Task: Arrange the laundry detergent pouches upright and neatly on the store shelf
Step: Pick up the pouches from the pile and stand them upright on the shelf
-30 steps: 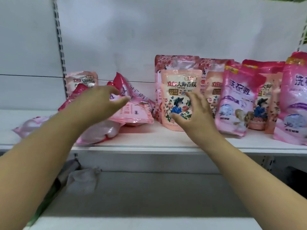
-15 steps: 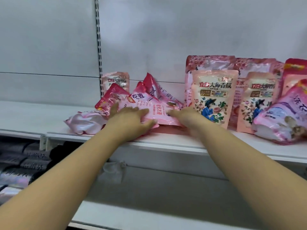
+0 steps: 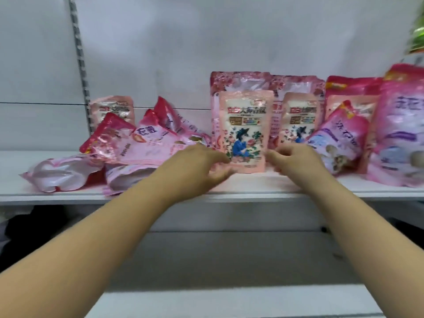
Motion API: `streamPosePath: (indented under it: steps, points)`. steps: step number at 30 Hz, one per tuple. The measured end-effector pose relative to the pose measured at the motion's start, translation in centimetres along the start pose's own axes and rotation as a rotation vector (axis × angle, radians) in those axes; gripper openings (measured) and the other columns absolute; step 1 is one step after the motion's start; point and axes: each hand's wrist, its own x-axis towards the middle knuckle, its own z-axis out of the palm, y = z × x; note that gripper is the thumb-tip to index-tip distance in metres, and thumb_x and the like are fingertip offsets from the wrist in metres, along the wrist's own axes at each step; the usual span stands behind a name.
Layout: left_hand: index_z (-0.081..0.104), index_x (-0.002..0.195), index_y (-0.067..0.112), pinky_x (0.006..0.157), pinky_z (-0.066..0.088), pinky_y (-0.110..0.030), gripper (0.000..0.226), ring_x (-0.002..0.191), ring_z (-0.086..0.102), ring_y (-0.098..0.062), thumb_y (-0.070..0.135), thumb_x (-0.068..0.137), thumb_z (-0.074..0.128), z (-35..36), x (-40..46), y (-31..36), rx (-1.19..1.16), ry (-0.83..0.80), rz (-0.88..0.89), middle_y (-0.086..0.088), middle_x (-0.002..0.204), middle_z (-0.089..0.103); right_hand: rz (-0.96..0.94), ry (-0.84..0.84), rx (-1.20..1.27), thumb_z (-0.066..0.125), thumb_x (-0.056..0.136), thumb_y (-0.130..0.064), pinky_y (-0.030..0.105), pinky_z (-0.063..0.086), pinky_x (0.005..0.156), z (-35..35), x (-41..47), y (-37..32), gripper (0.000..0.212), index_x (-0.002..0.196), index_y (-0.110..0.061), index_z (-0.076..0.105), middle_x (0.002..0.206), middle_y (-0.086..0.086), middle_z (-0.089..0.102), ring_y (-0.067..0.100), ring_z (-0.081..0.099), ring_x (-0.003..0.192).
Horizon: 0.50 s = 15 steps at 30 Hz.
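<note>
Though ungripped, pouch (image 3: 243,131) between hands (image 3: 247,165).

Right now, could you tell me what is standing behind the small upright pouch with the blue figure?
Behind the small pouch stands a taller rose-patterned pouch, upright against the back panel. Only its top and left edge show; its label and base are covered. Anything further behind cannot be seen.
</note>
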Motion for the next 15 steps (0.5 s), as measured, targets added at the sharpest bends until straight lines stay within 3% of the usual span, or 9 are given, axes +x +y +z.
streamPosePath:
  steps: [2,4,7,9,12,14,15]
  points:
    - [0.056,0.125,0.024,0.089,0.036,-0.023,0.048,0.113,0.051,-0.012,0.053,0.091,0.037,1.2,1.0,1.8,-0.053,-0.079,0.027,0.006,0.13,0.056,0.007,0.213,-0.141,0.059,0.088,-0.033,0.032,0.042,0.077,-2.4,0.3,2.2,0.025,0.092,-0.01,0.068,0.09,0.008,0.067,0.025,0.06,0.091]
    - [0.055,0.126,0.024,0.092,0.036,-0.023,0.051,0.118,0.049,-0.012,0.055,0.091,0.034,2.2,2.1,3.3,-0.103,-0.154,0.037,0.005,0.133,0.054,0.028,0.335,-0.286,0.059,0.088,-0.03,0.031,0.036,0.082,-4.4,0.6,4.2,0.032,0.11,-0.007,0.063,0.111,0.012,0.062,0.028,0.053,0.107]
    - [0.057,0.122,0.023,0.087,0.038,-0.024,0.05,0.113,0.052,-0.014,0.055,0.091,0.034,2.7,3.6,5.1,-0.199,-0.195,0.017,0.004,0.127,0.058,0.08,0.207,-0.496,0.055,0.088,-0.04,0.032,0.024,0.103,-5.6,1.5,6.0,0.061,0.138,-0.008,0.038,0.144,0.015,0.036,0.029,0.032,0.131]
    - [0.059,0.118,0.018,0.082,0.04,-0.025,0.051,0.104,0.055,-0.017,0.054,0.092,0.034,2.8,5.1,6.1,-0.299,-0.196,-0.025,0.0,0.118,0.062,0.1,0.093,-0.48,0.052,0.088,-0.049,0.035,0.02,0.109,-5.8,1.9,6.3,0.07,0.142,-0.01,0.031,0.151,0.012,0.026,0.029,0.024,0.137]
    - [0.06,0.116,0.011,0.071,0.038,-0.026,0.055,0.094,0.053,-0.018,0.053,0.093,0.033,2.7,7.7,7.2,-0.456,-0.158,-0.086,-0.003,0.104,0.06,0.082,-0.006,-0.298,0.056,0.086,-0.047,0.036,0.027,0.109,-5.7,2.0,6.5,0.074,0.144,-0.011,0.029,0.147,0.011,0.034,0.026,0.033,0.133]
    - [0.057,0.121,0.009,0.078,0.04,-0.027,0.059,0.101,0.053,-0.02,0.054,0.093,0.033,3.6,9.9,7.7,-0.607,-0.162,-0.186,-0.007,0.112,0.059,0.083,-0.005,-0.233,0.058,0.086,-0.045,0.036,0.027,0.111,-5.6,1.6,6.6,0.074,0.146,-0.016,0.026,0.148,0.007,0.035,0.025,0.034,0.134]
    - [0.056,0.124,0.009,0.089,0.041,-0.029,0.061,0.107,0.054,-0.023,0.057,0.092,0.035,4.1,10.9,8.0,-0.694,-0.173,-0.244,-0.008,0.12,0.059,0.071,0.001,-0.227,0.059,0.086,-0.043,0.035,0.027,0.111,-5.6,1.3,6.7,0.072,0.145,-0.016,0.027,0.147,0.005,0.037,0.024,0.034,0.134]
